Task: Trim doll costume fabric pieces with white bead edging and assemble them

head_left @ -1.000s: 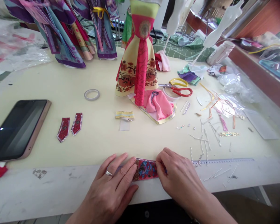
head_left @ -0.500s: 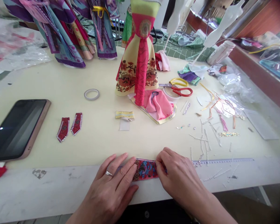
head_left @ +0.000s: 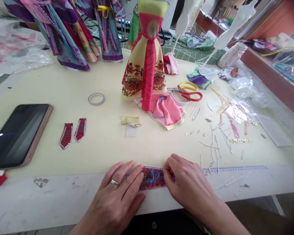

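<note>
1. Resting flat near the table's [head_left: 63,209] close edge goes the patterned strip [head_left: 152,178], straight in front of the dress [head_left: 148,62], with its beaded border facing that way.
2. And here's the left hand [head_left: 120,192], laid over one end of the strip, fingers stretched long and slightly parted, gripping nothing.
3. Over to the right hand [head_left: 185,176]: fingers curled in, thumb and forefinger closed in a pinch at the strip's other end; the exact hold under the fingertips is hidden.
4. How does it handle? Light, I'd judge, soft and bendy, with little slip; the fragile part looks to be that row of beads, which rough rubbing could lift.
5. Best hold, for my money: flat fingers on the woven middle, a gentle pinch at the ends, pressure off the beads.
6. Around the dress now: two red tabs [head_left: 66,135] and the phone [head_left: 19,133] in front and to its left, scissors [head_left: 178,89] just beside its right hem, bead strings [head_left: 217,147] in front and to its right.
</note>
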Available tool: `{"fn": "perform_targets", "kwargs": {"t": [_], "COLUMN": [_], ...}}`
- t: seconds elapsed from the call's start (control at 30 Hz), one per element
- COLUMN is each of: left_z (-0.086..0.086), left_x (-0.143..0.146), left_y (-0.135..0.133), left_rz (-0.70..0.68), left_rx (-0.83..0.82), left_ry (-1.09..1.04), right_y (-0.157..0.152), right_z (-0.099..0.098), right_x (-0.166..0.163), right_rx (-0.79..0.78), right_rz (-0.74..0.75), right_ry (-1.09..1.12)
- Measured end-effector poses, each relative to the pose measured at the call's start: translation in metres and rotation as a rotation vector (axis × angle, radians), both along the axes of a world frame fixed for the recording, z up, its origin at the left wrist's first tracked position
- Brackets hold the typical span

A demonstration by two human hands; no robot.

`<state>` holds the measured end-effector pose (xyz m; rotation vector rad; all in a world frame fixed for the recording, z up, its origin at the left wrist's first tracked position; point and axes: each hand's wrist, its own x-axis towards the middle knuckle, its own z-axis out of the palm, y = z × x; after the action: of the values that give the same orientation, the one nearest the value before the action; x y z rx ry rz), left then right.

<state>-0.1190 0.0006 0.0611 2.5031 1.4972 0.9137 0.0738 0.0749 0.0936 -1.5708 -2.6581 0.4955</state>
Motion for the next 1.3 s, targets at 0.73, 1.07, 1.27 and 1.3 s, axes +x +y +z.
{"fn": "perform_targets", "kwargs": {"t": [0.73, 1.07, 1.27, 1.3], "left_z": [0.004, -0.001, 0.0, 0.001], "left_x": [0.008, 0.021, 0.019, 0.018], "left_y": [0.001, 0.003, 0.004, 0.004], "left_rz": [0.035, 0.116, 0.116, 0.118], "left_rx": [-0.003, -0.038, -0.048, -0.041], "left_ry": [0.042, 0.082, 0.074, 0.073], "right_y": [0.008, 0.007, 0.006, 0.006], "right_z": [0.01, 0.012, 0.009, 0.009], "right_x": [-0.003, -0.004, -0.002, -0.002], "right_rx": [-0.052, -0.049, -0.017, -0.015], "right_rz": [0.034, 0.052, 0.064, 0.067], "right_ry": [-0.055, -0.091, -0.07, -0.071]}}
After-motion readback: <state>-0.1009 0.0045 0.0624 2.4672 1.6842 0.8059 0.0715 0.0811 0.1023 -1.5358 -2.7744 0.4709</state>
